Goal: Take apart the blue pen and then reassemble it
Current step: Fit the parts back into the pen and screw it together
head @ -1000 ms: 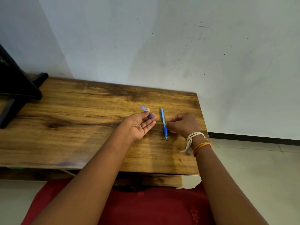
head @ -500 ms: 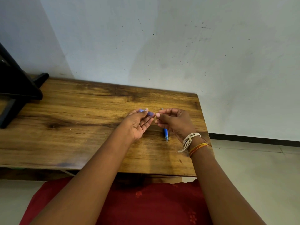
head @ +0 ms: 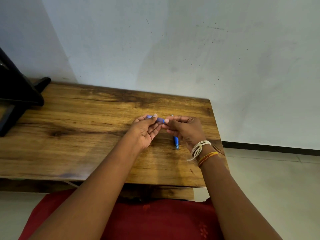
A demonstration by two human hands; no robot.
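My left hand grips a short light-blue pen cap or barrel piece between thumb and fingers, held a little above the wooden table. My right hand has its fingertips pinched at the right end of that same piece. The rest of the blue pen lies on the table under my right hand, tip toward me; its far part is hidden by the hand. A tiny pale bit shows just beyond my right fingers.
A black stand occupies the table's far left corner. The table's right edge runs close to my right wrist, with tiled floor beyond. A pale wall rises behind the table. Red cloth covers my lap below.
My right hand has left the pen lying on the table and come up to the blue piece in my left hand. Both hands now meet at that piece.
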